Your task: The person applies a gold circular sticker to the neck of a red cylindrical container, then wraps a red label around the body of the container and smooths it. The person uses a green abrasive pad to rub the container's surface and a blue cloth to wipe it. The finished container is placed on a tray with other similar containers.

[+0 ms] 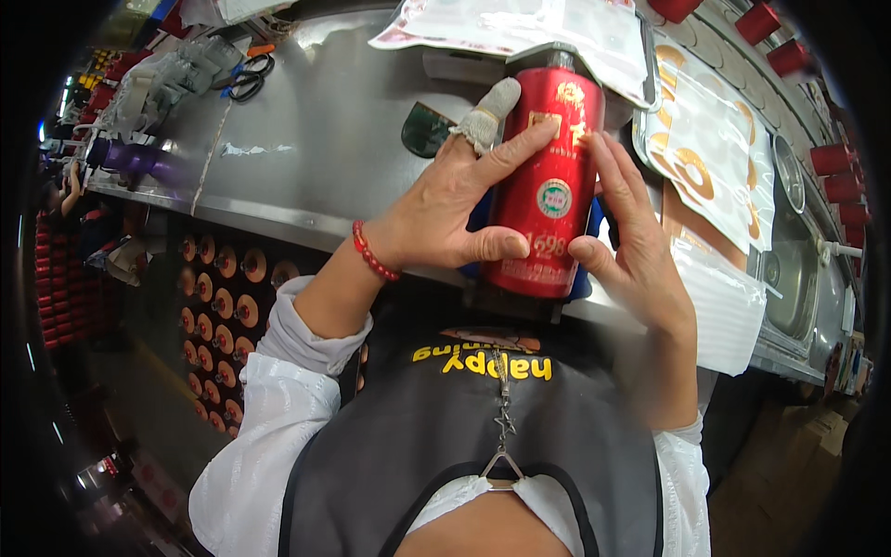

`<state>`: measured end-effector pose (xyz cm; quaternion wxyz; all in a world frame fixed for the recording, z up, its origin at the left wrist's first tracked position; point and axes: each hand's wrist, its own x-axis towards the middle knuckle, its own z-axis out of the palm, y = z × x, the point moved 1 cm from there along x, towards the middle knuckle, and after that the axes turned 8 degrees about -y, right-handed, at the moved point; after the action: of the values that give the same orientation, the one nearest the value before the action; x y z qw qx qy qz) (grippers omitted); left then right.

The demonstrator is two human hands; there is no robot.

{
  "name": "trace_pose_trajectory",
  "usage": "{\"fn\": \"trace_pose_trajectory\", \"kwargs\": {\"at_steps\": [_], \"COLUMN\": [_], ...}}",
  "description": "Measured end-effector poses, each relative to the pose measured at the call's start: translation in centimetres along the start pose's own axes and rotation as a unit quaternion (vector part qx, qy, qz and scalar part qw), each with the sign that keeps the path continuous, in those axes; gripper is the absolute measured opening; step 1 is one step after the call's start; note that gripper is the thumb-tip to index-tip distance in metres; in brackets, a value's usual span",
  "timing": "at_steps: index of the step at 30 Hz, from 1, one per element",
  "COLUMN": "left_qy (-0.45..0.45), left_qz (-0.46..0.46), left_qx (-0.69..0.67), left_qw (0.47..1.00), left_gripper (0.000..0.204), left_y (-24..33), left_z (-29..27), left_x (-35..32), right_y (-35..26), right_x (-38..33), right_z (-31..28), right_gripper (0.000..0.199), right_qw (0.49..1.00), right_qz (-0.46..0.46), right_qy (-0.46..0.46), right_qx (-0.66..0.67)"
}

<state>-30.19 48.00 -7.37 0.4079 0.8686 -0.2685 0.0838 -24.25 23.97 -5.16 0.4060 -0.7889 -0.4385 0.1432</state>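
A glossy red bottle point(535, 167) with gold lettering and a round green-and-white emblem lies in front of me, its grey neck pointing away. My left hand point(432, 209) rests on its left side, index finger and thumb on the red surface. One finger of that hand wears an off-white fabric cover point(489, 113). On the opposite side, my right hand point(639, 246) has its fingertips and thumb against the bottle's right edge. A blue cloth point(582, 278) shows partly beneath the bottle. Beside my covered finger lies a dark green flat piece point(425, 130).
Scissors point(249, 78) lie at the metal table's point(320, 121) far left, near a purple object point(135, 158). White printed sheets point(520, 23) occupy the back; gold-patterned sheets point(710, 139) lie right. Beyond is a metal sink point(794, 288). Below left stand rows of round-based items point(223, 302).
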Motion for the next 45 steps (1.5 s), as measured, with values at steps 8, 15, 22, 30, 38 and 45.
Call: {"fn": "trace_pose_trajectory", "kwargs": {"at_steps": [8,15,22,30,38,45], "left_qy": [-0.039,-0.043,-0.015,-0.006,-0.019,-0.028], "left_qz": [0.006,0.005,-0.043,-0.018,-0.021,-0.013], "left_qx": [-0.013,-0.024,-0.057,-0.079,-0.027,-0.041], "left_qw": [0.999,0.999,0.997,0.997,0.999,0.999], "left_gripper": [0.102,0.106,0.118,0.097,0.089,0.091], "left_y": [-0.8,-0.9,0.3,0.1,-0.3,-0.2], "left_z": [0.1,-0.1,0.9,0.4,-0.2,-0.1], "left_x": [-0.3,-0.3,0.3,0.6,1.0,0.4], "right_y": [0.2,0.3,-0.5,-1.3,-1.2,-1.7], "right_x": [-0.4,-0.5,-0.5,-0.3,-0.3,-0.5], "right_z": [0.8,0.9,0.8,0.3,0.3,0.1], "right_gripper": [0.099,0.103,0.100,0.096,0.092,0.083], "right_qw": [1.000,1.000,1.000,0.999,0.999,0.999], "right_qz": [-0.007,-0.014,-0.006,-0.013,-0.006,0.007], "right_qy": [0.001,0.003,-0.006,-0.025,-0.035,-0.037], "right_qx": [-0.008,0.017,0.028,0.017,0.021,0.013]}}
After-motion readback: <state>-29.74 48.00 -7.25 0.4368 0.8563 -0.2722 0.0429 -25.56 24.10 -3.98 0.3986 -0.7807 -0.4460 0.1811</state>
